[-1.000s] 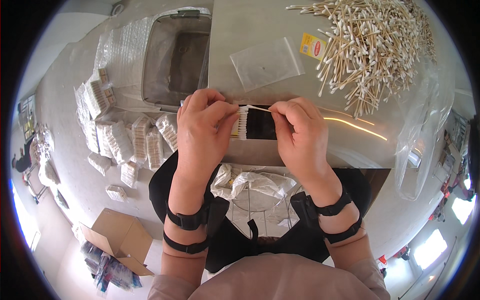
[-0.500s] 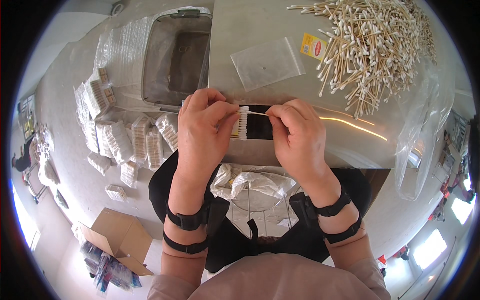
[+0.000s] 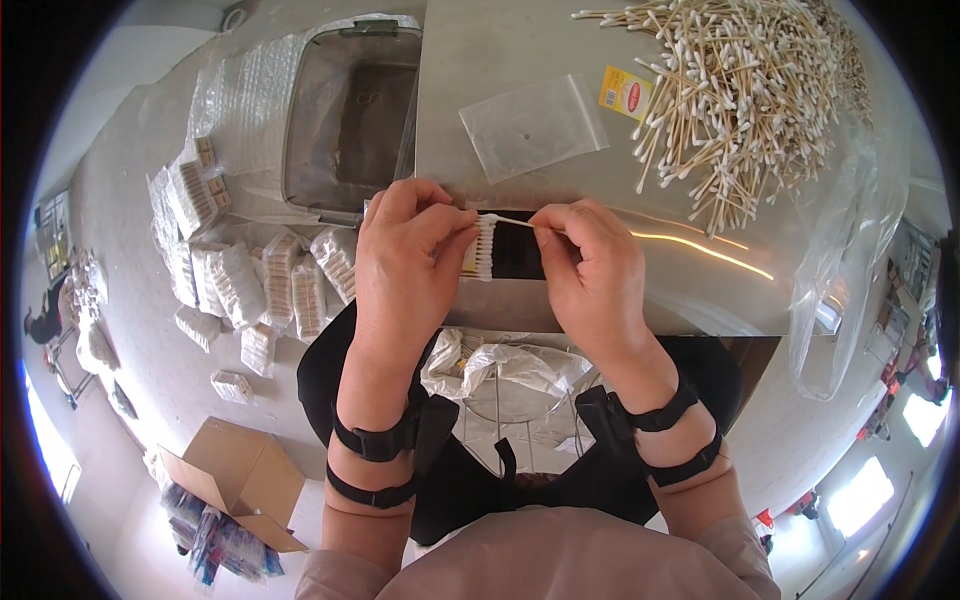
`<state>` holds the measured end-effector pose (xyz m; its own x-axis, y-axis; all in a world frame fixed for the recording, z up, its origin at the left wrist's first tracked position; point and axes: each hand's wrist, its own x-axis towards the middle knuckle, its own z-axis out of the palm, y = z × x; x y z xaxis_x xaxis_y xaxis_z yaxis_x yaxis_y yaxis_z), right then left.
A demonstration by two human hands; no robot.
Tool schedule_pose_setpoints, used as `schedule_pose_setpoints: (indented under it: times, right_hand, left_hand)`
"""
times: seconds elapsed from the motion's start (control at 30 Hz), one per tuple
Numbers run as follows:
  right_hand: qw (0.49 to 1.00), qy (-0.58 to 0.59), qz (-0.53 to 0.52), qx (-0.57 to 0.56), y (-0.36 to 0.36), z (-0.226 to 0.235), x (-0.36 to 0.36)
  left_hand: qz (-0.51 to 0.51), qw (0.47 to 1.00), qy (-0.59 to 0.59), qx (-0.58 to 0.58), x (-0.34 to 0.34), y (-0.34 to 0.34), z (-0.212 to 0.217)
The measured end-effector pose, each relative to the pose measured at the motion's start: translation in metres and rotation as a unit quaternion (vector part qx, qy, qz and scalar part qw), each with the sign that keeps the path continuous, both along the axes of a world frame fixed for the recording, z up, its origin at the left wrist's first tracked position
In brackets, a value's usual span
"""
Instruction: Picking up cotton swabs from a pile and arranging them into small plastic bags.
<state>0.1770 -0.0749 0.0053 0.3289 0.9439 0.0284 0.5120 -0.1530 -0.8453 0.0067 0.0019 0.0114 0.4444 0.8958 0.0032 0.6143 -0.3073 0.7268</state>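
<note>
My right hand point(image 3: 600, 265) is closed in a pinch on the shaft of a single cotton swab point(image 3: 515, 221), which points left over the top of a neat row. That row of cotton swabs point(image 3: 486, 252) stands with white tips lined up along its right side. Thumb and fingers of my left hand point(image 3: 405, 262) close on the row's left part and hide most of it. A bit of yellow shows beneath the left fingertips. Between the hands, a black patch point(image 3: 520, 252) lies at the near edge of the metal table point(image 3: 480, 60).
A big heap of loose cotton swabs point(image 3: 750, 90) covers the table's far right, beside a yellow card point(image 3: 626, 92). Nearer lies a clear plastic bag point(image 3: 535, 128). To the left are a grey bin point(image 3: 300, 120) and several bagged swab packs point(image 3: 238, 282). An open cardboard box point(image 3: 235, 465) stands lower left.
My right hand has shifted slightly left, and its swab now reaches further over the top of the row. My left hand has hardly moved.
</note>
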Motion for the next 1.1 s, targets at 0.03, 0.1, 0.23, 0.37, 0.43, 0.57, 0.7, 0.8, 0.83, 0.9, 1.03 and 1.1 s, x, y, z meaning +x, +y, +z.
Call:
schedule_pose_setpoints:
  times: [0.03, 0.1, 0.23, 0.37, 0.43, 0.57, 0.7, 0.8, 0.83, 0.9, 1.03, 1.1]
  right_hand:
    - [1.000, 0.012, -0.011, -0.002, 0.000, 0.000, 0.000]
    - [1.000, -0.022, -0.011, 0.009, 0.002, 0.001, 0.004]
    - [0.992, -0.123, 0.002, 0.016, -0.001, -0.002, 0.014]
    - [0.972, -0.232, 0.020, 0.041, 0.003, 0.005, 0.012]
    - [0.968, -0.237, 0.080, 0.021, -0.002, 0.007, 0.004]
    - [0.959, -0.245, 0.142, 0.004, -0.009, 0.007, -0.013]
    - [0.947, -0.262, 0.181, -0.046, -0.012, 0.005, -0.018]
    - [0.943, -0.267, 0.189, -0.062, -0.013, 0.004, -0.019]
    - [0.942, -0.268, 0.192, -0.069, -0.013, 0.004, -0.020]
    - [0.941, -0.269, 0.193, -0.071, -0.013, 0.003, -0.021]
    - [0.938, -0.274, 0.196, -0.078, -0.014, 0.002, -0.023]
    - [0.937, -0.276, 0.195, -0.084, -0.014, 0.000, -0.024]
  left_hand:
    - [0.000, 1.000, 0.004, -0.002, 0.000, 0.000, 0.000]
    - [0.008, 1.000, 0.005, -0.010, 0.000, 0.000, 0.004]
    - [0.070, 0.996, -0.064, -0.002, -0.009, 0.002, -0.001]
    - [0.196, 0.932, -0.253, -0.172, -0.019, 0.000, -0.005]
    - [0.182, 0.901, -0.341, -0.199, -0.018, 0.000, -0.008]
    - [0.191, 0.872, -0.395, -0.218, -0.013, -0.002, -0.006]
    - [0.174, 0.863, -0.412, -0.237, -0.014, -0.005, -0.011]
    - [0.154, 0.855, -0.429, -0.248, -0.014, -0.005, -0.014]
    - [0.146, 0.852, -0.435, -0.251, -0.014, -0.005, -0.015]
    - [0.137, 0.850, -0.442, -0.252, -0.015, -0.005, -0.017]
    - [0.112, 0.865, -0.430, -0.231, -0.014, -0.008, -0.018]
    - [0.104, 0.870, -0.425, -0.226, -0.012, -0.009, -0.019]
